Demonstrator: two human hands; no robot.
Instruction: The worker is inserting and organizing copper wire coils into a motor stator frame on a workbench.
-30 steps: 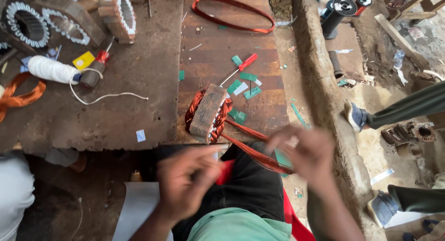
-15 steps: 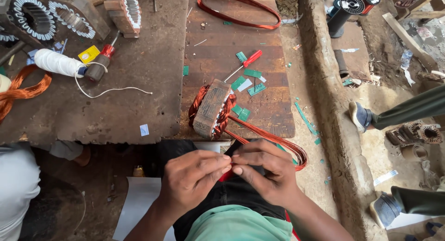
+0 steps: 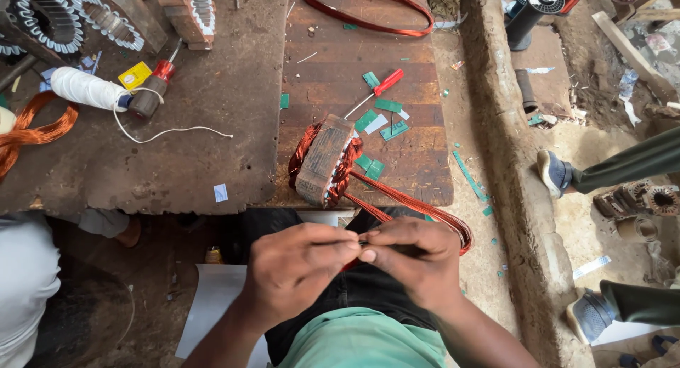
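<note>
Both hands meet over the lap, fingertips pinched together; the left hand (image 3: 297, 265) and right hand (image 3: 411, 258) close on something thin and dark between them, too small to identify, perhaps a wire end. The grip of each hand is nearly shut, thumbs pressed to forefingers. A loop of copper wire (image 3: 418, 205) runs from behind the right hand up to the wooden former (image 3: 324, 159), which lies tilted at the near edge of the table (image 3: 212, 148) with copper turns wound around it; the part of the loop under the hands is hidden. On the plank section just beyond the former lie a red-handled screwdriver (image 3: 375, 88) and scattered green slips (image 3: 386, 116) of insulating paper. A second copper coil (image 3: 368, 10) is cut off at the top edge. At the far left, stators (image 3: 42, 17) with white slot liners stand partly out of frame, and a further one (image 3: 190, 10) sits near them. A white twine spool (image 3: 86, 88) lies beside a yellow tag (image 3: 134, 75) and a small red-capped tool (image 3: 154, 92), with loose twine trailing across the table. Another copper bundle (image 3: 32, 131) is cut by the left edge. The table is dark, stained and worn. To the right is a dirt floor (image 3: 567, 148) with a raised earthen ridge; two shod feet (image 3: 552, 173) of other persons stand there.
</note>
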